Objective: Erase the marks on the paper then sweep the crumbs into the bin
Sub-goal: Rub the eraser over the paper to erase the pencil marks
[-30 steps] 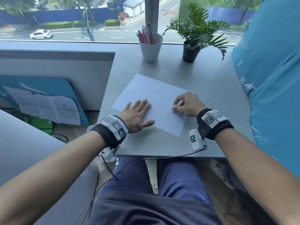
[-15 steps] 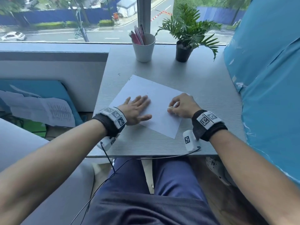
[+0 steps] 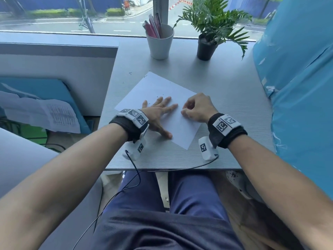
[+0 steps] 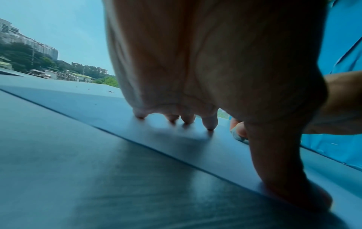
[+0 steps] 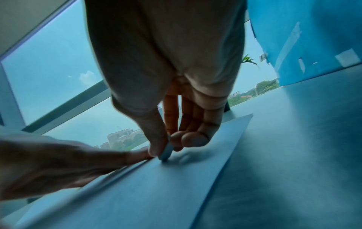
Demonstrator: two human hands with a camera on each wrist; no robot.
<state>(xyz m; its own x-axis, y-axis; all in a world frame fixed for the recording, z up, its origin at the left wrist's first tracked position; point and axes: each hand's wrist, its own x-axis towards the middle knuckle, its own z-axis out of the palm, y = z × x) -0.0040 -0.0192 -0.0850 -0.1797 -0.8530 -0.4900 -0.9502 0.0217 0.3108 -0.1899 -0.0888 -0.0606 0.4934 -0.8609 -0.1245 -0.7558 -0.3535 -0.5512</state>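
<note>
White paper [image 3: 158, 98] lies mid-desk [image 3: 225, 91]; left hand [image 3: 158, 112] presses it flat, fingers spread; right hand [image 3: 197, 109] pinches a small eraser [image 5: 166, 152] against the sheet; rubbing looks underway; crumbs [image 3: 159, 96] unswept; no bin in sight.

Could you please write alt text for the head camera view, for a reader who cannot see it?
A person's left hand presses flat on a white sheet of paper on a grey table while the right hand pinches a small white eraser against it. A white cup of pens and a potted green plant stand by the window.
</note>
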